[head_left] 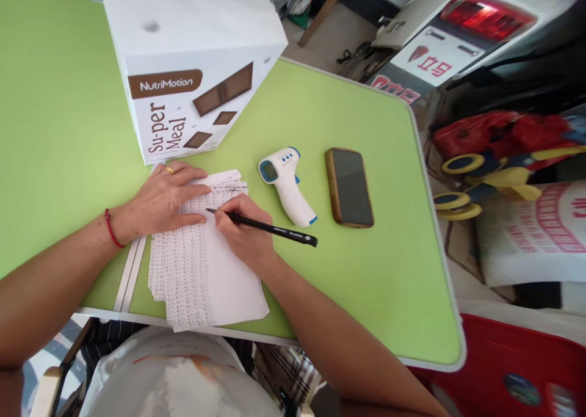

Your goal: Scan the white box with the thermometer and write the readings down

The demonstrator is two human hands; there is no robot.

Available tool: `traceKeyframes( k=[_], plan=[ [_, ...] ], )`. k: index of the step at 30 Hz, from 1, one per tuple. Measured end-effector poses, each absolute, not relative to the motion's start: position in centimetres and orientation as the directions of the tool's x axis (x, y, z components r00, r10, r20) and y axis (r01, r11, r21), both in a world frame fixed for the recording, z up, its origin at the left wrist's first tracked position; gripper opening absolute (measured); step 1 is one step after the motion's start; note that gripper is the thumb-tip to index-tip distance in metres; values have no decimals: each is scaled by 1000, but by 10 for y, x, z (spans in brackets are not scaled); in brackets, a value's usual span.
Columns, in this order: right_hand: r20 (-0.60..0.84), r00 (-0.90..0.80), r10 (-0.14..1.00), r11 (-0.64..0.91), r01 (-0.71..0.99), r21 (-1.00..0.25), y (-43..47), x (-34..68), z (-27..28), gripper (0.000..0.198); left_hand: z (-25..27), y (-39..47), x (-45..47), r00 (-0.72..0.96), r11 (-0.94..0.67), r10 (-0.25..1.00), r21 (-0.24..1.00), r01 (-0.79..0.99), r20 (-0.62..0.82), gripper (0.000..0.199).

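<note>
Your right hand point(245, 231) pinches a black pen point(263, 224), tip touching the stack of written sheets point(201, 270) near the green table's point(366, 270) front edge. Your left hand point(160, 200) lies flat with fingers spread, pressing the sheets' upper left corner. Just right of the sheets lies a white infrared thermometer point(286, 185); beyond it, a phone point(349, 187) lies screen up. Behind the left hand stands a white NutriMotion box point(187, 69).

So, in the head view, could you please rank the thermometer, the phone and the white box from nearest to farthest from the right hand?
From the right hand:
1. thermometer, just beyond it on its right.
2. phone, further right.
3. white box, far side of the table, to the left.
</note>
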State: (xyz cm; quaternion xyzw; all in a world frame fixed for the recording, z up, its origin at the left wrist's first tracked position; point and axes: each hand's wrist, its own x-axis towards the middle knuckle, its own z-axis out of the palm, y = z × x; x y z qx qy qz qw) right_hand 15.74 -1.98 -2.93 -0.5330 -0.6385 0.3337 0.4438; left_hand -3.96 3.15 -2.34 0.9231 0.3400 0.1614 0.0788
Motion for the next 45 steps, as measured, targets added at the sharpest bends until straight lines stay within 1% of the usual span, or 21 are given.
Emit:
traceKeyframes(
  k=[6, 13, 17, 22, 27, 31, 37, 41, 45],
  plan=[
    [206, -7, 979, 192, 389, -901, -19, 156, -28, 13, -23, 31, -39, 718, -754, 656, 254, 606, 235, 40],
    [180, -32, 983, 178, 409, -895, -19, 157, -27, 14, -22, 32, -40, 718, -752, 656, 270, 601, 230, 40],
    [190, -15, 982, 180, 411, -894, -19, 158, -28, 14, -24, 33, -41, 720, -758, 650, 275, 592, 241, 42],
    [203, -20, 979, 195, 385, -902, -20, 158, -29, 13, -24, 33, -42, 723, -762, 646, 273, 588, 247, 42],
    [189, -13, 982, 179, 395, -901, -20, 158, -29, 13, -24, 33, -41, 718, -755, 652, 292, 587, 243, 43],
    [205, -10, 979, 194, 364, -911, -19, 158, -30, 12, -25, 34, -42, 718, -756, 651, 298, 583, 246, 43],
    [211, -23, 977, 203, 393, -897, -19, 157, -28, 13, -23, 34, -42, 727, -758, 648, 293, 583, 229, 44],
    [193, -14, 981, 181, 418, -890, -19, 157, -26, 14, -22, 33, -41, 722, -753, 653, 297, 587, 229, 42],
    [200, -16, 980, 189, 406, -894, -20, 158, -28, 14, -23, 33, -41, 718, -750, 657, 302, 589, 232, 43]
  ],
)
